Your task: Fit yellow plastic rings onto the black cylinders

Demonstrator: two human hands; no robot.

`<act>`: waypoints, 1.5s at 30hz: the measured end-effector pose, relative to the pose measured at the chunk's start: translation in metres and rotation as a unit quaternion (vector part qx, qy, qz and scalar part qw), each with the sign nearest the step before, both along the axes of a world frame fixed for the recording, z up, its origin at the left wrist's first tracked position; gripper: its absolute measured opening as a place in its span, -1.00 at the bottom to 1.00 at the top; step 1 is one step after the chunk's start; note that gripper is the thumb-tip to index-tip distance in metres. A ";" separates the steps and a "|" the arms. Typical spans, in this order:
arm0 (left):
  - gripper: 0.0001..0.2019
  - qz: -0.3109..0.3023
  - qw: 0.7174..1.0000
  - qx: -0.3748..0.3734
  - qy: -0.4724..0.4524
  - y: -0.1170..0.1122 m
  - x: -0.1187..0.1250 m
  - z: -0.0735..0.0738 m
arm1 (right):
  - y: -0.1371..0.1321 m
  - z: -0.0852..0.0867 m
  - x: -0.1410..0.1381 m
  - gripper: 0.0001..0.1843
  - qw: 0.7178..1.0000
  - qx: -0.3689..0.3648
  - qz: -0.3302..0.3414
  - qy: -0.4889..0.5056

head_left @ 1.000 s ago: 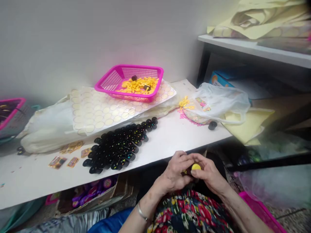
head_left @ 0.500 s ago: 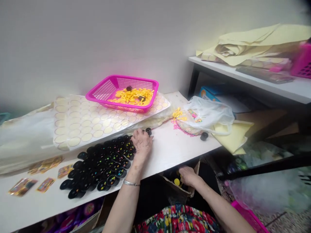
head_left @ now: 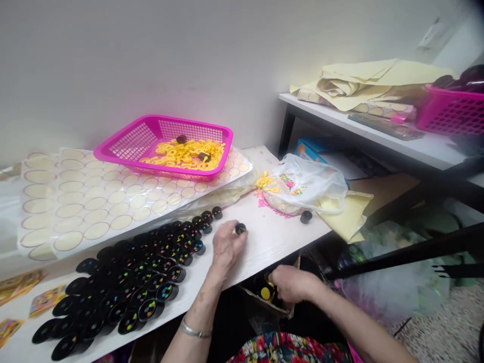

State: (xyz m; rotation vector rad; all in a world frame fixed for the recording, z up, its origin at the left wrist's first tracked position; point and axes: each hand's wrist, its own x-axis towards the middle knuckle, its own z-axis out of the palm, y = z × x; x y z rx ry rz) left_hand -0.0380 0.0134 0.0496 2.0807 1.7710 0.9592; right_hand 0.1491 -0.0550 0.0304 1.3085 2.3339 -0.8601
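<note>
My left hand (head_left: 227, 245) rests on the white table (head_left: 272, 234) and pinches one small black round piece (head_left: 240, 228) at its fingertips, just right of a long cluster of several black round pieces with coloured dots (head_left: 139, 275). My right hand (head_left: 289, 283) is lower, below the table's front edge, inside a cardboard box (head_left: 264, 302) that holds a yellow round piece (head_left: 265, 293); its fingers are curled and what they grip is hidden.
A pink basket of yellow rings (head_left: 166, 146) sits on sheets of round stickers (head_left: 94, 196). A clear plastic bag (head_left: 310, 184), a lone black piece (head_left: 305, 217) and yellow paper lie at the table's right end. A shelf (head_left: 378, 133) with papers and another pink basket (head_left: 451, 108) stands at right.
My hands came apart from holding a yellow piece in my lap. The left reached to the black pieces and drew one out to the right; the right went down into the box.
</note>
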 end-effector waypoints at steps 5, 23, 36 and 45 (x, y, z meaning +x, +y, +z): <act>-0.74 -0.008 0.979 -0.092 -0.180 -0.006 0.024 -0.031 | 0.059 0.051 0.019 -0.75 0.966 0.106 -0.144 0.189; -0.79 -0.047 0.991 -0.060 -0.110 -0.005 0.023 -0.037 | 0.156 0.006 -0.018 -0.66 0.922 0.314 -0.218 -0.063; -0.78 -0.052 0.990 -0.070 -0.111 -0.005 0.022 -0.040 | 0.166 0.022 -0.013 -0.67 0.945 0.318 -0.059 -0.046; -0.88 -0.050 0.992 -0.057 -0.096 -0.008 0.027 -0.037 | 0.117 0.035 -0.012 -0.84 0.928 0.277 -0.077 0.235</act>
